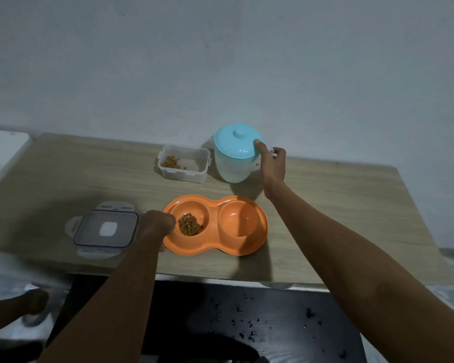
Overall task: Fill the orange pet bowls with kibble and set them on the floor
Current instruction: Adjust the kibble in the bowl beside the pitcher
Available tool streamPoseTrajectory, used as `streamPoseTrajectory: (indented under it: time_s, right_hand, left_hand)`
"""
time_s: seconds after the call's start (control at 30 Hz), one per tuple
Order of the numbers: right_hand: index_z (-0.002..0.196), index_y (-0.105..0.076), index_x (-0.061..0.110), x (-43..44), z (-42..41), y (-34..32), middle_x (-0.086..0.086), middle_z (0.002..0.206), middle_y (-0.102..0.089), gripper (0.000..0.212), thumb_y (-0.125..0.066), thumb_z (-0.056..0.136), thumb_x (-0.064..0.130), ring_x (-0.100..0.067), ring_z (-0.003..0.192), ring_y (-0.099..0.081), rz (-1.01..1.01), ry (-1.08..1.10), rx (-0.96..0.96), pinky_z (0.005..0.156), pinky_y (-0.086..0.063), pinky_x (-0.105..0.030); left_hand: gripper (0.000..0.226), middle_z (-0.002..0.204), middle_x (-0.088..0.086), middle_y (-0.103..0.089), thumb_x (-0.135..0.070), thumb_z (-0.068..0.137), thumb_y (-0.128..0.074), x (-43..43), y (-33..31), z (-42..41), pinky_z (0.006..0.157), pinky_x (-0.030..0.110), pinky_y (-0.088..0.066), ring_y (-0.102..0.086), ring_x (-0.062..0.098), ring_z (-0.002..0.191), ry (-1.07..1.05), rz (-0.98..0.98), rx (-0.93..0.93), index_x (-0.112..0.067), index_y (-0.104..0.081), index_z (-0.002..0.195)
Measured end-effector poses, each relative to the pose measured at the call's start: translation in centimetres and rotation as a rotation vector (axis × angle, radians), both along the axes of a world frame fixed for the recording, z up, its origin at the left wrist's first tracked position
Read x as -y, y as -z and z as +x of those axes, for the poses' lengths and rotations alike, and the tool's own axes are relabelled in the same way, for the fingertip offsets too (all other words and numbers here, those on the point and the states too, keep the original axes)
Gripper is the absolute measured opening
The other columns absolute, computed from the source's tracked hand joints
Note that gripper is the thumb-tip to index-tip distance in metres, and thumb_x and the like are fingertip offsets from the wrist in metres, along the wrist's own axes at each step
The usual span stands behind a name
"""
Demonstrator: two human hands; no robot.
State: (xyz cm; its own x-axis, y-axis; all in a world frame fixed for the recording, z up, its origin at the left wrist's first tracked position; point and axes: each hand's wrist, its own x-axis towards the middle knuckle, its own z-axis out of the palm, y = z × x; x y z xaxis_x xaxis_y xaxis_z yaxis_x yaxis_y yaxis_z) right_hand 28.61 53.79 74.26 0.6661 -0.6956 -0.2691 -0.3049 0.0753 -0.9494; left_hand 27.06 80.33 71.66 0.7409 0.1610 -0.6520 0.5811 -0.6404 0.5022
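Observation:
An orange double pet bowl lies on the wooden table. Its left cup holds a small heap of brown kibble; its right cup is empty. My left hand grips the bowl's left rim. My right hand holds the handle side of a white jug with a light blue lid, thumb on the lid's edge. A clear plastic container with a little kibble stands open behind the bowl.
The container's clear lid lies flat to the left of the bowl. A white surface adjoins the table at far left. Below the table's front edge is a dark mat with scattered specks. A foot shows at lower left.

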Motion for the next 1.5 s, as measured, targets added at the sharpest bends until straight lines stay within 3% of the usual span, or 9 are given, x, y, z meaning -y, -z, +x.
streamPoseTrajectory:
  time_s: [0.17,0.43,0.7,0.83,0.93,1.13,1.23,1.37,1.5]
  right_hand:
    - [0.093,-0.059,0.003,1.0,-0.2,-0.1,-0.002,0.081,-0.054,0.047,-0.072,0.086,0.048,-0.018,0.077,-0.053,-0.016,-0.096,0.016,0.071,-0.042,-0.034]
    - [0.109,-0.067,0.011,-1.0,-2.1,-0.6,-0.001,0.102,-0.065,0.033,-0.072,0.09,0.038,-0.014,0.087,-0.056,0.146,-0.086,0.071,0.067,-0.044,-0.025]
    - [0.09,-0.06,0.008,-0.2,-5.5,-3.6,0.0,0.08,-0.051,0.035,-0.077,0.085,0.039,-0.014,0.074,-0.044,0.12,0.03,0.133,0.065,-0.038,-0.027]
    - [0.068,-0.044,0.015,0.0,-9.1,-4.9,0.0,0.069,-0.038,0.05,-0.082,0.079,0.045,-0.015,0.067,-0.034,0.04,0.016,0.131,0.065,-0.032,-0.031]
    - [0.072,-0.048,0.015,0.1,-12.1,-5.6,-0.003,0.072,-0.038,0.049,-0.085,0.075,0.047,-0.015,0.066,-0.034,0.034,0.05,0.127,0.065,-0.032,-0.032]
    - [0.064,-0.046,0.012,0.0,-16.3,-5.2,-0.006,0.068,-0.039,0.056,-0.087,0.067,0.05,-0.02,0.066,-0.037,-0.073,0.046,0.03,0.063,-0.031,-0.037]
    - [0.061,-0.042,0.015,-0.3,-17.9,-5.0,-0.002,0.065,-0.041,0.058,-0.088,0.068,0.05,-0.019,0.064,-0.041,-0.092,0.051,-0.004,0.06,-0.032,-0.036]
    - [0.062,-0.041,0.022,-0.6,-18.7,-5.2,-0.001,0.076,-0.05,0.061,-0.087,0.058,0.062,-0.022,0.073,-0.049,-0.157,0.021,-0.065,0.062,-0.036,-0.033]
    - [0.089,-0.054,0.019,-0.7,-19.1,-5.5,-0.004,0.102,-0.06,0.072,-0.083,0.05,0.072,-0.025,0.089,-0.057,-0.252,-0.015,-0.161,0.059,-0.039,-0.029]
  left_hand:
    - [0.027,0.102,0.027,-0.062,-0.019,0.094,-0.057,0.3,0.5,-0.6,0.078,0.053,-0.06,-0.065,0.042,0.085,-0.011,0.037,0.047,0.006,-0.06,0.104]
    - [0.022,0.1,0.023,-0.063,-0.02,0.092,-0.059,0.2,1.1,-0.7,0.087,0.051,-0.057,-0.063,0.04,0.096,-0.046,0.028,0.08,0.001,-0.061,0.098]
    - [0.02,0.1,0.022,-0.064,-0.021,0.093,-0.058,0.1,0.6,-1.0,0.079,0.04,-0.054,-0.064,0.04,0.095,0.02,0.071,0.112,-0.001,-0.06,0.094]
    - [0.033,0.114,0.022,-0.063,-0.027,0.092,-0.056,-0.4,0.9,-1.9,0.083,0.041,-0.054,-0.064,0.038,0.1,0.037,0.119,0.12,0.0,-0.064,0.11]
    - [0.042,0.124,0.019,-0.057,-0.037,0.089,-0.051,-0.7,1.4,-2.5,0.094,0.049,-0.05,-0.06,0.038,0.107,0.046,0.166,0.169,-0.007,-0.062,0.116]
    - [0.079,0.145,0.014,-0.038,-0.064,0.082,-0.056,0.0,1.0,-4.5,0.102,0.054,-0.04,-0.037,0.037,0.135,0.261,0.191,0.398,-0.021,-0.039,0.146]
    - [0.108,0.153,0.009,-0.032,-0.073,0.067,-0.066,0.4,1.1,-5.0,0.106,0.053,-0.038,-0.03,0.033,0.141,0.369,0.175,0.363,-0.023,-0.024,0.154]
    - [0.123,0.158,0.01,-0.029,-0.065,0.061,-0.079,0.2,1.8,-4.9,0.111,0.051,-0.037,-0.031,0.034,0.143,0.396,0.154,0.344,-0.016,-0.017,0.156]
    - [0.122,0.156,0.013,-0.034,-0.059,0.062,-0.083,-0.6,2.4,-4.4,0.107,0.052,-0.042,-0.037,0.035,0.141,0.404,0.11,0.363,-0.017,-0.018,0.157]
